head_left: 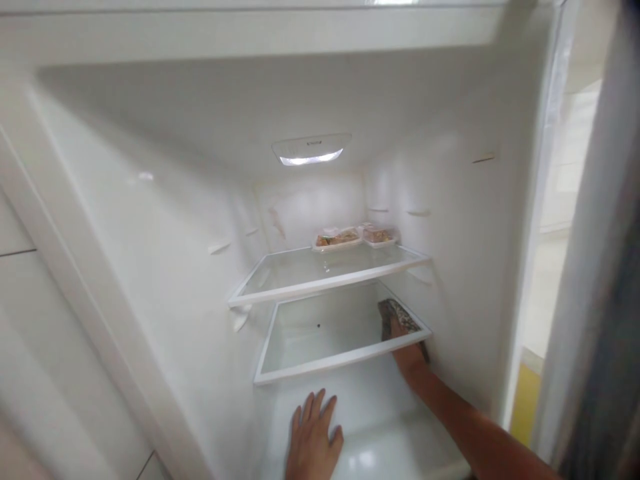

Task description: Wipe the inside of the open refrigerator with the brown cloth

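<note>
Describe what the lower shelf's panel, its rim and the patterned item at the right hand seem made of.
Panel: clear, smooth glass or perhaps plastic; the right hand shows through it.
Rim: probably plastic, smooth and opaque, with an even white colour.
Patterned item: likely soft fabric, as it looks limp and bends about the hand; blur hides any weave.

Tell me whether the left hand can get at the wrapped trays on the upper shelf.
Probably yes, if the left hand rises from below: nothing visible blocks the way over the upper shelf to the wrapped trays at the back.
</note>
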A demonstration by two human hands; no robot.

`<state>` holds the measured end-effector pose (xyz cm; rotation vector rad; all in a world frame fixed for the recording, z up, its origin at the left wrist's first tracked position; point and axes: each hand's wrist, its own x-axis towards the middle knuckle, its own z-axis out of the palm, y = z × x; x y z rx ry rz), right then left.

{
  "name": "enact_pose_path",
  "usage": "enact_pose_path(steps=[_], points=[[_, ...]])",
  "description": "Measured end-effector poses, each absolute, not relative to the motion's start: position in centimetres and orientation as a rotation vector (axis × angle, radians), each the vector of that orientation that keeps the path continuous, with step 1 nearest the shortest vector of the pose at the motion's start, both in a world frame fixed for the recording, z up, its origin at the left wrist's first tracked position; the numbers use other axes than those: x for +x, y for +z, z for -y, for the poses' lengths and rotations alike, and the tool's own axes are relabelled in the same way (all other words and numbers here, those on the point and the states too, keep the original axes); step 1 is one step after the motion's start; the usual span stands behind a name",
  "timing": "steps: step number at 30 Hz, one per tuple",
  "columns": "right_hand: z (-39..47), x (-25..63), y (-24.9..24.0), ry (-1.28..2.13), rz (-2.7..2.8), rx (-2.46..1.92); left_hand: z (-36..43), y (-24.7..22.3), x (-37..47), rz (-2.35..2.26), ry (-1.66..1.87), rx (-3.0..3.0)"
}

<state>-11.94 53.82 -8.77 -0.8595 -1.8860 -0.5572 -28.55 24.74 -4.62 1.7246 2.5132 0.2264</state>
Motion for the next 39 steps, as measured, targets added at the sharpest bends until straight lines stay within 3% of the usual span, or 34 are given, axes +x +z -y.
enact_pose_path(steps=[10,18,39], points=[[-44.2,-3.9,-9.6,-0.502,2.164,-1.046,-24.5,-3.5,-28.3,-2.537,0.127,1.768],[-40.8,0.4,-9.8,-0.668,2.194,-0.959,-24.4,-3.8,-28.5,-2.556,0.160,1.810],[-47.1,-5.9,-9.7,-0.784,2.119,-0.863,-24.3,-3.2,-27.6,-2.586,0.131,1.704]])
